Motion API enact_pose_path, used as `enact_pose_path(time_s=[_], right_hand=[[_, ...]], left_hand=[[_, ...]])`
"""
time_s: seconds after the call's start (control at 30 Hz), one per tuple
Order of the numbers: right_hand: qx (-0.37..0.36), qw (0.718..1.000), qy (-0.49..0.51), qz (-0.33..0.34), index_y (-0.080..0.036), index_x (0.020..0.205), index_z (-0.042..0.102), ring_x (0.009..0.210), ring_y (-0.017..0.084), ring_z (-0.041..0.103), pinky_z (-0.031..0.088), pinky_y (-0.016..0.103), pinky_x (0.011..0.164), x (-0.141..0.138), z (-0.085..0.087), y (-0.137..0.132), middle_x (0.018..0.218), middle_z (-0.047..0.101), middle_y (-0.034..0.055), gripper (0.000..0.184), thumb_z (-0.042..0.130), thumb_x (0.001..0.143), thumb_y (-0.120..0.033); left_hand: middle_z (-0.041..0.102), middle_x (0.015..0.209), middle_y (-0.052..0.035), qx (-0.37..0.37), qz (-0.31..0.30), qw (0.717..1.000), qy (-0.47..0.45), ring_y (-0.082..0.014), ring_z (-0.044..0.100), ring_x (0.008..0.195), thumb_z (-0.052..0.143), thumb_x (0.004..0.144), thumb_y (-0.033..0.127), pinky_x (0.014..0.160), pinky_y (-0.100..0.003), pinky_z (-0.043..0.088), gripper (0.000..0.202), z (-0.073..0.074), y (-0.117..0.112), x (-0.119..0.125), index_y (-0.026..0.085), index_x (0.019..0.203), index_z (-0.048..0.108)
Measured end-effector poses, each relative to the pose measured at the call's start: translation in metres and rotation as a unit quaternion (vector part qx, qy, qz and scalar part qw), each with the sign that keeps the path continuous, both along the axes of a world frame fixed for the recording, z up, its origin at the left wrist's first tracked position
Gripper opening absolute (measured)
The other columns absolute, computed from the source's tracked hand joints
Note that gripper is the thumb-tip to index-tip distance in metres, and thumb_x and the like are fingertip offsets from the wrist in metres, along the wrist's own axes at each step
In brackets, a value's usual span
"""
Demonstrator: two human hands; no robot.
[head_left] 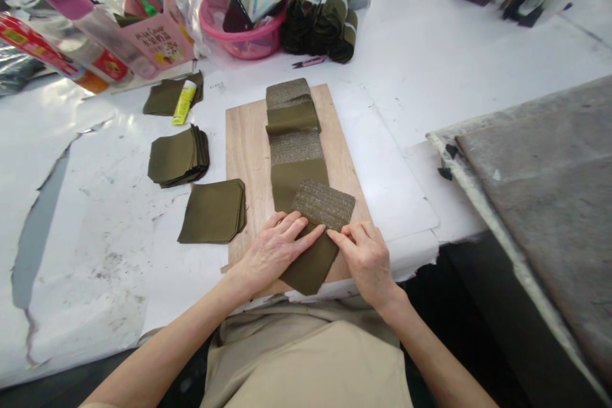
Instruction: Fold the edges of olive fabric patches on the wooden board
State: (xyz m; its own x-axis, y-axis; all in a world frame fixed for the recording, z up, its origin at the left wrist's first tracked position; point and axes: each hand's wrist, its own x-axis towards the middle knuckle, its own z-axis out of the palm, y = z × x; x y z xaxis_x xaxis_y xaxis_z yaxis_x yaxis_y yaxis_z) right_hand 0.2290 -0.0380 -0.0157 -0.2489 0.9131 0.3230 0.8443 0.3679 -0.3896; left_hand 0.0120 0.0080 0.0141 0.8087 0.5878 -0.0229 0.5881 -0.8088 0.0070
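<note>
Your table point(396, 70), covered in white, spreads out around the wooden board point(246, 146). On the board, running away from you, lies an overlapping row of fabric panels point(296, 144), plain olive and speckled by turns. Your two hands come close together over the board's near end: the left hand point(272, 245) lies flattened with fingers extended, pressing a plain olive panel point(310, 268) and the speckled panel point(326, 204) that meets its upper edge, while the right hand point(366, 255) is curled, fingertips at that same edge; I can't tell whether it pinches anything. You have an olive stack point(210, 210) overlapping the board's left edge. Beyond the board's far left corner is a yellow tube point(184, 102), and past its far edge, small pink snips point(310, 62).
</note>
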Motion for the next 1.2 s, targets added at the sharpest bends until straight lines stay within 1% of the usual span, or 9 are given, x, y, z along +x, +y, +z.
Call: enact_pose_path(time_s=[0.13,0.27,0.4,0.7,0.87,1.03,1.2], right_hand=[[-0.011,1.000,0.009,0.004,-0.021,0.109,0.070,0.085,0.018,0.047,0.041,0.030,0.076,0.0004,-0.0003,-0.0008,0.085,0.059,0.0041,0.022,0.054,0.094,-0.019],[-0.019,1.000,0.019,0.011,-0.019,0.110,0.069,0.086,0.018,0.047,0.043,0.030,0.077,0.0025,0.0002,-0.0026,0.086,0.059,0.0045,0.023,0.054,0.094,-0.018],[-0.020,1.000,0.023,0.006,-0.019,0.109,0.070,0.084,0.017,0.048,0.043,0.030,0.076,0.0049,-0.0006,-0.0041,0.085,0.059,0.0047,0.022,0.055,0.093,-0.017],[-0.028,0.999,0.039,-0.013,-0.019,0.098,0.070,0.084,0.017,0.050,0.044,0.030,0.076,0.0065,0.0001,-0.0060,0.084,0.061,0.0043,0.014,0.057,0.092,-0.019],[-0.013,0.999,0.029,-0.005,-0.019,0.100,0.069,0.084,0.017,0.051,0.044,0.030,0.076,0.0077,0.0011,-0.0070,0.085,0.062,0.0044,0.015,0.057,0.092,-0.018],[-0.026,0.999,0.027,0.004,-0.020,0.105,0.068,0.085,0.018,0.053,0.045,0.031,0.078,0.0085,0.0010,-0.0085,0.088,0.064,0.0052,0.019,0.054,0.094,-0.018],[-0.026,0.999,0.027,0.004,-0.021,0.105,0.069,0.085,0.018,0.053,0.045,0.032,0.077,0.0089,0.0014,-0.0086,0.088,0.065,0.0056,0.020,0.053,0.095,-0.019]], left_hand=[[0.053,0.125,-0.0121,-0.006,-0.017,1.000,-0.014,-0.0239,0.046,0.122,0.042,0.098,0.017,0.102,-0.039,0.037,0.043,-0.0003,0.0006,0.0014,0.016,0.140,0.042],[0.057,0.114,-0.0104,0.002,-0.025,1.000,-0.012,-0.0232,0.049,0.116,0.042,0.097,0.016,0.098,-0.037,0.039,0.042,-0.0016,0.0018,0.0032,0.014,0.139,0.043],[0.057,0.111,-0.0101,0.015,-0.026,1.000,-0.004,-0.0244,0.050,0.114,0.044,0.096,0.016,0.096,-0.038,0.039,0.044,-0.0038,0.0013,0.0042,0.017,0.140,0.042],[0.055,0.113,-0.0095,0.017,-0.022,1.000,0.007,-0.0254,0.047,0.118,0.045,0.095,0.015,0.098,-0.039,0.038,0.047,-0.0051,-0.0001,0.0049,0.022,0.142,0.041],[0.055,0.116,-0.0094,0.021,-0.023,0.999,0.014,-0.0261,0.046,0.118,0.047,0.095,0.017,0.098,-0.040,0.038,0.049,-0.0075,-0.0011,0.0050,0.025,0.143,0.040],[0.055,0.116,-0.0096,0.016,-0.025,0.999,0.020,-0.0264,0.047,0.118,0.047,0.096,0.018,0.098,-0.041,0.039,0.048,-0.0070,-0.0010,0.0056,0.026,0.143,0.040],[0.055,0.115,-0.0096,0.021,-0.024,0.999,0.018,-0.0267,0.047,0.118,0.047,0.095,0.017,0.097,-0.041,0.039,0.049,-0.0074,-0.0011,0.0064,0.028,0.143,0.040]])
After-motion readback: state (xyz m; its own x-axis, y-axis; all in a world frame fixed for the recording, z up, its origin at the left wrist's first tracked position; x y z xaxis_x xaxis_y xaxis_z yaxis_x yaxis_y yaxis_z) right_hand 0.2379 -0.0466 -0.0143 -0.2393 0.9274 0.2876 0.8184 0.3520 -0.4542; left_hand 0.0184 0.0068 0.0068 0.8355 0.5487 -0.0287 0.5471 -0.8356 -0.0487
